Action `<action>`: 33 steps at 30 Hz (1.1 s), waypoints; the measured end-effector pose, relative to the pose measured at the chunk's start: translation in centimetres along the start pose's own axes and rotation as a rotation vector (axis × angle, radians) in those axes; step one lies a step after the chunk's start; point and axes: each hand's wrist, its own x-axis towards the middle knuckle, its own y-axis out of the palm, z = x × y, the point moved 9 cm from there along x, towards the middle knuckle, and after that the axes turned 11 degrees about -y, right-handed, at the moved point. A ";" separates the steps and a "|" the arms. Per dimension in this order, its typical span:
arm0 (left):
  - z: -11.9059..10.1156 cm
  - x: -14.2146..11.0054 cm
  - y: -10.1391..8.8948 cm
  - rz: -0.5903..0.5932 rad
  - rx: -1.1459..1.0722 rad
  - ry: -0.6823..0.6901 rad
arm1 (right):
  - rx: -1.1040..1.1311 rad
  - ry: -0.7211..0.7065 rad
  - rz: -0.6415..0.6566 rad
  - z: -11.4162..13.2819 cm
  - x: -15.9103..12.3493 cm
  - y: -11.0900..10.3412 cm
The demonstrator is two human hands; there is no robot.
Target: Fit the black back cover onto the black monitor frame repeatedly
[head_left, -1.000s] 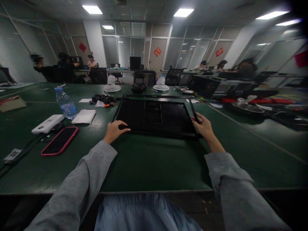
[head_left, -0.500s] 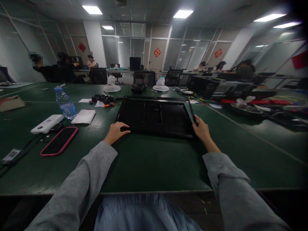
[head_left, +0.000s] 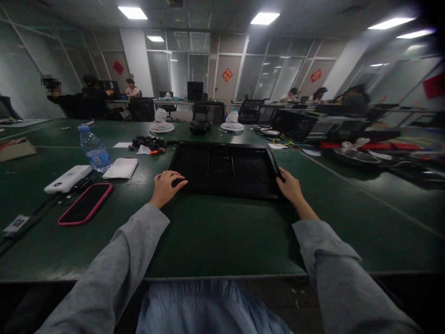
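A flat black rectangular casing (head_left: 194, 169), like a monitor's shell with a raised rim and a recessed middle section, lies on the green table before me. A thin black frame (head_left: 225, 144) runs along its rim. At the near left corner, my left hand (head_left: 167, 187) curls its fingers round the edge, thumb towards the near side. My right hand (head_left: 289, 186) pinches the frame's right side near the front corner. Its fingertips are partly hidden behind the edge.
Left of the casing lie a pink-edged phone (head_left: 85, 204), a white power bank (head_left: 68, 179), a folded white paper (head_left: 120, 168) and a water bottle (head_left: 94, 149). Two white fans (head_left: 232, 123) stand beyond. Cables and a pan (head_left: 356, 157) are at right. Several people sit farther back.
The thin frame has come down closer onto the casing, most clearly along the right side and far edge. My left fingers have lifted and bent slightly; my right hand has shifted a little left.
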 end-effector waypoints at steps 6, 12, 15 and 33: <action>5.7 1.4 0.6 -0.103 -0.096 -0.264 | -0.084 0.112 0.025 -1.7 0.1 -0.2; 8.5 2.0 2.4 -0.002 -0.219 -0.391 | 0.011 0.113 0.013 -2.2 0.2 -0.1; 8.6 2.1 2.0 -0.017 -0.255 -0.421 | 0.071 0.108 0.022 -2.2 0.1 0.3; 8.4 1.1 -3.4 -0.106 0.255 -0.399 | 0.083 -0.009 0.082 2.6 -0.5 2.9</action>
